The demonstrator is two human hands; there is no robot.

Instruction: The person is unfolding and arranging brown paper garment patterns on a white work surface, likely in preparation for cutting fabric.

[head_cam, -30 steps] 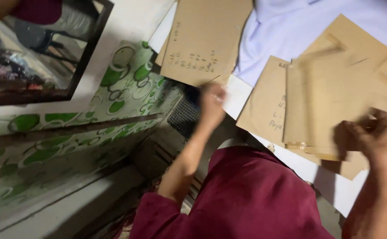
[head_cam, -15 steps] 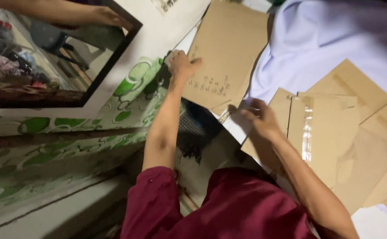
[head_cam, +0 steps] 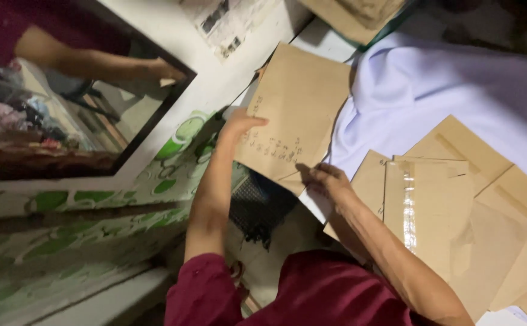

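Observation:
A brown paper envelope (head_cam: 299, 102) with handwriting near its lower part lies tilted at the top middle. My left hand (head_cam: 237, 125) grips its left edge, thumb on top. My right hand (head_cam: 328, 181) pinches its lower right corner. Both forearms reach up from maroon sleeves (head_cam: 311, 296). To the right lies a spread of several more brown envelopes (head_cam: 456, 211), one with a strip of clear tape down its face.
A pale lilac cloth (head_cam: 432, 90) lies under the envelopes at the upper right. A dark-framed mirror (head_cam: 64, 96) leans at the left. A green and white patterned surface (head_cam: 94, 241) runs below it. A dark mesh piece (head_cam: 257, 205) sits between my arms.
My right hand left the stack of envelopes at the right and came over to the written envelope's lower corner. My left hand slid up along that envelope's left edge. The view shifted downward.

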